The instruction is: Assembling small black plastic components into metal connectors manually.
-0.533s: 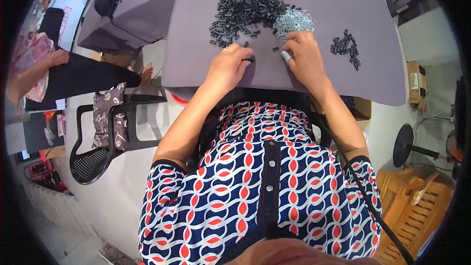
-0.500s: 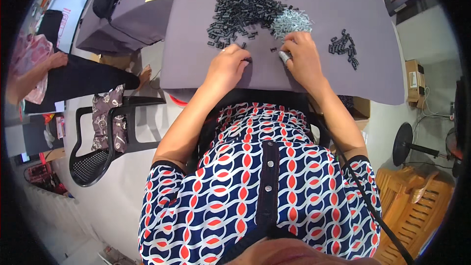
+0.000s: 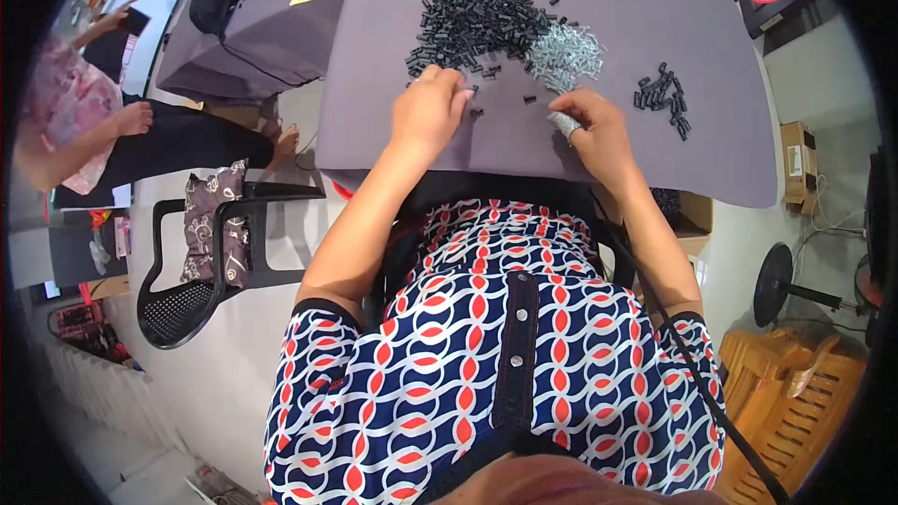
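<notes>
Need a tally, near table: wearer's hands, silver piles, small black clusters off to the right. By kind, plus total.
Hands: 2 (left hand, right hand)
Silver pile: 1
Small black clusters: 2, one cut off by the picture's upper edge
Total: 5
Single pieces overlap too much to count.

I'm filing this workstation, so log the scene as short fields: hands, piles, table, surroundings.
Left hand: by the near edge of the black pile, beside loose black pieces; grip unclear
Right hand: just below the silver pile; silvery covering at one digit; grip unclear
Side cluster: small black pieces, right of the silver pile, apart
Table: grey-purple cloth
Surroundings: black chair with patterned cushion, left
</notes>
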A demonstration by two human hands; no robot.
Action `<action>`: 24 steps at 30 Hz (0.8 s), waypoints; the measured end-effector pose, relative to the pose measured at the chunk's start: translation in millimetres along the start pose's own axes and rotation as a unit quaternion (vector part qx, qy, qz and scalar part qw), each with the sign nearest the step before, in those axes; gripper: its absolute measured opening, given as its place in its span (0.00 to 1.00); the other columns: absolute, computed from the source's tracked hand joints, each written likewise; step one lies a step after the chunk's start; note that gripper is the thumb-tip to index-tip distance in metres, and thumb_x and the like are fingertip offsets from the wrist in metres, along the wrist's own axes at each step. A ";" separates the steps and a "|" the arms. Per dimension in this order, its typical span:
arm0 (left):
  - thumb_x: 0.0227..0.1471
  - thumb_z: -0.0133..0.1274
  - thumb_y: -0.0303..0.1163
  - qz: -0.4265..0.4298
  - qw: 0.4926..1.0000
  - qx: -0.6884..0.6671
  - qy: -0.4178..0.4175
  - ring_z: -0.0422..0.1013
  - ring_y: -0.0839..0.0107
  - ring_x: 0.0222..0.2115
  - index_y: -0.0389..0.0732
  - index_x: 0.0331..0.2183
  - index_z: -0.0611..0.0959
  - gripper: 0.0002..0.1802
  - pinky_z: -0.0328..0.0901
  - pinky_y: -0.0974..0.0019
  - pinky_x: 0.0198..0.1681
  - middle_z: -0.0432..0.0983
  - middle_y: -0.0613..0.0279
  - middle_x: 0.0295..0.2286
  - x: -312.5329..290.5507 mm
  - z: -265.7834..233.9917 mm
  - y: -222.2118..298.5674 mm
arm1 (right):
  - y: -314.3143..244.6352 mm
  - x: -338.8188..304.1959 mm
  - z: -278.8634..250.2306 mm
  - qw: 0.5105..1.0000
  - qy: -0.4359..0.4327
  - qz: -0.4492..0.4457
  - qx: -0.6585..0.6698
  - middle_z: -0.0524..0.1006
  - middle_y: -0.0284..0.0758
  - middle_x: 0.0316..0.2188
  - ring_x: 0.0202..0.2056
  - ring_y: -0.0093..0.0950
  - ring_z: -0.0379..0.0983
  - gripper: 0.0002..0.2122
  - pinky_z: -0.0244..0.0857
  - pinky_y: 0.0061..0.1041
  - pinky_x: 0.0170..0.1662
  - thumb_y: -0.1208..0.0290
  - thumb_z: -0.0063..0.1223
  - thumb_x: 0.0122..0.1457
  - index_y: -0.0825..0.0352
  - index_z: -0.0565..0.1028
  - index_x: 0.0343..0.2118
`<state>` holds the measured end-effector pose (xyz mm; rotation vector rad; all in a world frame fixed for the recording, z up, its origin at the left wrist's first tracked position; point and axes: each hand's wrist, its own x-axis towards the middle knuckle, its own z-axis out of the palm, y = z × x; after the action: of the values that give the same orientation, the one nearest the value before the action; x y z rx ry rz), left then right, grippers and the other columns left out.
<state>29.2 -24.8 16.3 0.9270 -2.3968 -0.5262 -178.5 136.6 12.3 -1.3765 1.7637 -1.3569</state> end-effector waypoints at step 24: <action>0.56 0.56 0.38 -0.060 0.996 0.016 0.062 0.74 0.48 0.41 0.37 0.43 0.80 0.17 0.68 0.51 0.44 0.76 0.47 0.40 25.2 -8.4 -59.6 | 12.7 1.5 10.0 1.000 -0.010 0.000 -0.025 0.74 0.31 0.34 0.36 0.21 0.73 0.11 0.66 0.18 0.41 0.89 0.51 0.52 0.71 0.76 0.38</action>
<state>48.1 -85.1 0.2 1.0900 -2.2556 -0.4619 -175.7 131.1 -2.8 -1.4120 1.7952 -1.3018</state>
